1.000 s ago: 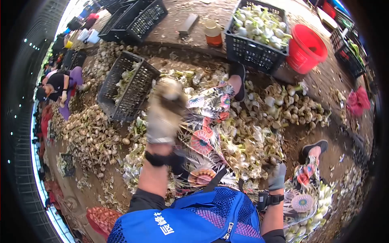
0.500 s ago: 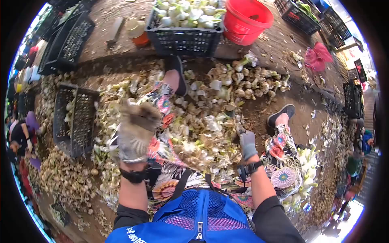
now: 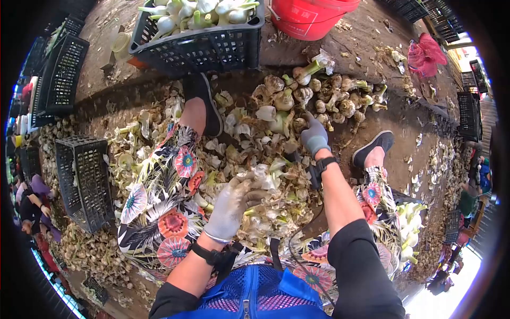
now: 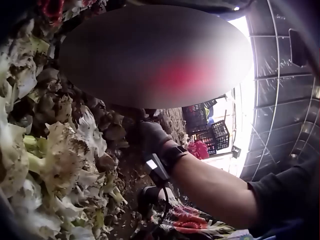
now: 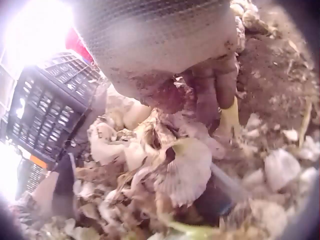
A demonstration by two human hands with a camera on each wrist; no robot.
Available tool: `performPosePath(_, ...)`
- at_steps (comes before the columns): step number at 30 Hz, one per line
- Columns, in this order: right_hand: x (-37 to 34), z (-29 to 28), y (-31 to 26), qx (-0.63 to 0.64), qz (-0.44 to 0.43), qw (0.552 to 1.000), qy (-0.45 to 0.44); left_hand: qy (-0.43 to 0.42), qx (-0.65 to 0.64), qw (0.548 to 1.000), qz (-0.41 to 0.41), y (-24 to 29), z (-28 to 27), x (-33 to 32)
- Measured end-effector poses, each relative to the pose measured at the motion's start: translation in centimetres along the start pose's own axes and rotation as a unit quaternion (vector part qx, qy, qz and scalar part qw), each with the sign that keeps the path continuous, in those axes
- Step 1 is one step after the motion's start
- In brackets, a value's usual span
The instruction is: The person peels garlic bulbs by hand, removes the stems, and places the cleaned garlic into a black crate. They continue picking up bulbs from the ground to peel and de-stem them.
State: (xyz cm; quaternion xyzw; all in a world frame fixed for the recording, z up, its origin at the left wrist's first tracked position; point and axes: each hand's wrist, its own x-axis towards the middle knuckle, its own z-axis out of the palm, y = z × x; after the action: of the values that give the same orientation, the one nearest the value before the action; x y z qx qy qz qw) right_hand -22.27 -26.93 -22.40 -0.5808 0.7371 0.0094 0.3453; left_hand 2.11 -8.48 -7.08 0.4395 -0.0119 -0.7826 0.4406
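My gloved left hand (image 3: pixel 228 207) hovers over the heap of peelings (image 3: pixel 276 212) between the legs, fingers loosely bent and apart, nothing visible in them. Farther forward, my gloved right hand (image 3: pixel 315 136) reaches down to the near edge of the garlic bulbs (image 3: pixel 346 108). The right wrist view shows that hand (image 5: pixel 165 55) from close up, fingers pointing down among bulbs and dry skins; whether they grip a bulb is hidden. Below them lies a dark, blurred object (image 5: pixel 212 202). The left wrist view shows the right hand (image 4: pixel 154 135) beyond loose peelings (image 4: pixel 65 155).
A black crate (image 3: pixel 207 50) of trimmed garlic stands ahead, beside a red bucket (image 3: pixel 308 21). Another black crate (image 3: pixel 84 181) is at the left, near a garlic heap (image 3: pixel 98 255). Pale trimmed garlic (image 3: pixel 410 228) lies beyond the right leg. A person (image 3: pixel 34 204) is at the far left.
My left hand has come away from the left side to above the peelings, its fingers now apart. The right hand has moved forward to the bulbs. The head view has shifted.
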Motion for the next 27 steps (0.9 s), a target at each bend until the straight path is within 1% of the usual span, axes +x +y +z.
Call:
performPosePath(2,-4.1,0.6,-0.6,0.071,-0.060,0.993,0.076,0.013,0.056,0.998,-0.010,-0.7,0.0,1.0)
performPosePath(3,-6.9,0.7,-1.2,0.099,-0.102,0.985,0.102,0.017,0.090,0.996,0.001,-1.0,0.0,1.4)
performPosePath(4,-10.5,-0.3,-3.4,0.117,-0.106,0.984,0.088,0.016,0.089,0.996,0.002,-1.7,-0.1,1.5)
performPosePath(5,-13.6,-0.1,-4.0,0.085,-0.150,0.980,0.098,0.015,0.150,0.987,0.061,-2.5,-0.2,1.5)
performPosePath(6,-16.5,0.0,-5.2,0.135,-0.212,0.964,0.093,0.014,0.211,0.970,0.121,-2.9,0.0,1.3)
performPosePath(7,-19.9,-0.5,-6.8,0.204,-0.230,0.949,0.065,0.017,0.349,0.913,0.211,-2.3,0.7,0.9)
performPosePath(8,-22.3,-1.0,-7.5,0.194,-0.254,0.946,0.049,0.017,0.350,0.911,0.215,-1.8,0.8,0.4)
performPosePath(9,-23.8,-0.8,-7.3,0.347,-0.193,0.918,0.005,0.018,0.310,0.927,0.212,-1.3,0.8,-0.2)
performPosePath(10,-24.8,-0.7,-7.2,0.489,-0.127,0.862,-0.041,0.019,0.268,0.940,0.209,-1.0,0.9,-0.8)
performPosePath(11,-25.2,-1.0,-6.9,0.521,-0.094,0.848,-0.025,0.039,0.230,0.951,0.205,-1.0,0.8,-1.2)
performPosePath(12,-25.7,-1.4,-6.5,0.553,-0.059,0.831,-0.010,0.037,0.229,0.950,0.210,-1.0,0.8,-1.7)
performPosePath(13,-25.8,-1.3,-6.2,0.566,-0.075,0.821,0.003,0.037,0.258,0.941,0.217,-1.1,0.8,-2.3)
performPosePath(14,-26.0,-1.1,-6.3,0.566,-0.081,0.820,0.006,0.037,0.287,0.931,0.224,-1.0,0.9,-2.8)
performPosePath(15,-26.3,-0.9,-6.8,0.568,-0.070,0.819,0.037,0.048,0.258,0.933,0.248,-1.2,1.7,-3.5)
performPosePath(16,-26.4,-0.6,-6.9,0.570,-0.059,0.817,0.066,0.046,0.257,0.931,0.254,-1.6,1.8,-3.8)
performPosePath(17,-25.7,1.7,-5.2,0.552,-0.062,0.825,0.105,0.074,0.268,0.919,0.278,-2.1,1.6,-3.9)
performPosePath(18,-26.4,1.2,-5.8,0.553,-0.066,0.824,0.104,0.104,0.278,0.906,0.302,-2.6,1.3,-3.9)
performPosePath(19,-27.2,0.8,-6.5,0.603,0.001,0.795,0.063,0.086,0.233,0.916,0.315,-3.1,0.9,-3.9)
performPosePath(20,-27.9,0.4,-7.2,0.647,0.069,0.759,0.022,0.087,0.233,0.915,0.319,-3.7,0.5,-4.1)
performPosePath(21,-28.3,0.4,-7.3,0.629,0.061,0.775,0.004,0.075,0.241,0.917,0.309,-3.8,1.0,-4.9)
performPosePath(22,-28.2,0.8,-6.9,0.629,0.060,0.775,0.004,0.062,0.248,0.920,0.297,-4.1,1.4,-5.5)
performPosePath(23,-27.9,1.5,-6.0,0.492,0.003,0.870,0.037,0.044,0.216,0.925,0.310,-4.7,1.9,-5.9)
performPosePath(24,-27.9,1.3,-5.9,0.339,-0.053,0.937,0.071,0.043,0.217,0.924,0.311,-4.7,2.0,-6.5)
performPosePath(25,-28.1,1.2,-5.7,0.375,-0.061,0.923,0.056,0.054,0.284,0.904,0.314,-4.5,2.2,-7.1)
performPosePath(26,-28.3,1.1,-5.5,0.376,-0.062,0.923,0.057,0.065,0.349,0.880,0.317,-4.4,2.3,-7.5)
performPosePath(27,-28.8,0.5,-5.8,0.400,-0.091,0.910,0.059,0.055,0.321,0.894,0.307,-4.5,2.2,-7.5)
